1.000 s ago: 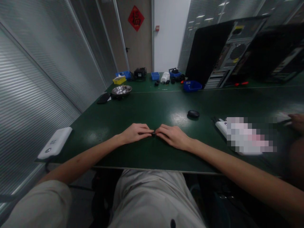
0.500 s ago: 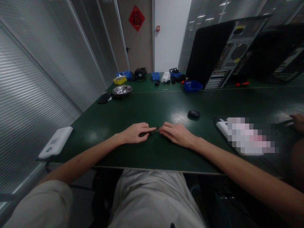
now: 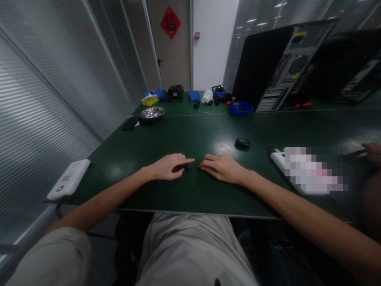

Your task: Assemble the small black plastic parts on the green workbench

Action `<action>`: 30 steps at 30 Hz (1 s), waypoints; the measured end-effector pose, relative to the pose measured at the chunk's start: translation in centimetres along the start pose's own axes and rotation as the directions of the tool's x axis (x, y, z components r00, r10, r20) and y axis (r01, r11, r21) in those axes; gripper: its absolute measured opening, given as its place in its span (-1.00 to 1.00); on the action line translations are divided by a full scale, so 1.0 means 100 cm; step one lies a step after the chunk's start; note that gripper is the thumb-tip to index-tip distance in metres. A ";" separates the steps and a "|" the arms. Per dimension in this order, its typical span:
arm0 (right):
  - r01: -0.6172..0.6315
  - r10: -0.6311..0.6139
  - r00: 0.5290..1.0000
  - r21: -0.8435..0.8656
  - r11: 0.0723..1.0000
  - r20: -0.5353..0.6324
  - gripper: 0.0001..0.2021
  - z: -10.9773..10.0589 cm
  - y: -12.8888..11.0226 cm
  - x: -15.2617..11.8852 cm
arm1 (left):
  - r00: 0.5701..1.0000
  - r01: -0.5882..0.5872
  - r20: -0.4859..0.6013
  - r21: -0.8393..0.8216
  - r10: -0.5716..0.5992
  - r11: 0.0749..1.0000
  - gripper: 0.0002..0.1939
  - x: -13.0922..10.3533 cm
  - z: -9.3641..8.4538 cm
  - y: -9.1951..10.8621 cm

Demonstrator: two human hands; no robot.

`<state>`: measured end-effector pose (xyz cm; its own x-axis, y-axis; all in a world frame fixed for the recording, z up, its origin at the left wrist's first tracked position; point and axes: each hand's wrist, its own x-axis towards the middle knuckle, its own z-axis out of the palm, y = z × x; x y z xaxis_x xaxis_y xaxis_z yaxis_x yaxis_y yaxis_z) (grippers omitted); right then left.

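Observation:
Over the green tabletop (image 3: 178,198), my left hand (image 3: 168,167) lies with its index finger stretched out toward the right and its thumb apart below. Nothing shows gripped between them, though a dark patch or shadow sits in that gap. Close by on the right, my right hand (image 3: 222,167) has its fingertips pinched together. A thin, pale, short piece (image 3: 197,167) pokes out of that pinch toward my left hand; it is too small to name. The left index fingertip is a small gap away from the right fingertips.
A black computer mouse (image 3: 243,143) lies ahead of my right hand. White devices flank me, one left (image 3: 69,179) and one right (image 3: 279,161), partly pixelated. A metal bowl (image 3: 152,113), blue bin (image 3: 241,107) and computer tower (image 3: 262,67) stand farther back. Another person's hand (image 3: 372,153) is at right.
My right fingertips have shifted slightly away from the left index fingertip, widening the gap. The thin piece now sits a little lower, below the left fingertip's level.

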<state>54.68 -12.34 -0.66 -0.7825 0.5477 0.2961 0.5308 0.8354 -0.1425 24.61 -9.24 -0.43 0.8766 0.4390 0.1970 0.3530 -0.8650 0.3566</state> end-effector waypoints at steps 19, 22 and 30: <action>-0.021 0.021 1.000 0.008 1.000 0.005 -0.70 0.000 0.004 0.000 | 0.990 0.092 -0.084 -0.258 -0.117 0.962 -0.62 0.008 0.015 0.027; -0.030 0.030 1.000 0.003 1.000 0.008 -0.70 0.000 0.003 0.000 | 0.976 0.165 -0.099 -0.231 -0.192 0.959 -0.61 0.010 0.020 0.027; -0.031 0.031 0.999 -0.003 1.000 0.011 -0.68 -0.001 0.002 0.001 | 0.966 0.153 -0.179 -0.179 -0.185 0.972 -0.80 0.006 0.006 0.016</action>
<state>54.73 -12.17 -0.55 -0.7692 0.5740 0.2808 0.5559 0.8178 -0.1490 25.93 -10.52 -0.23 0.7234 0.6275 0.2879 0.4184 -0.7302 0.5402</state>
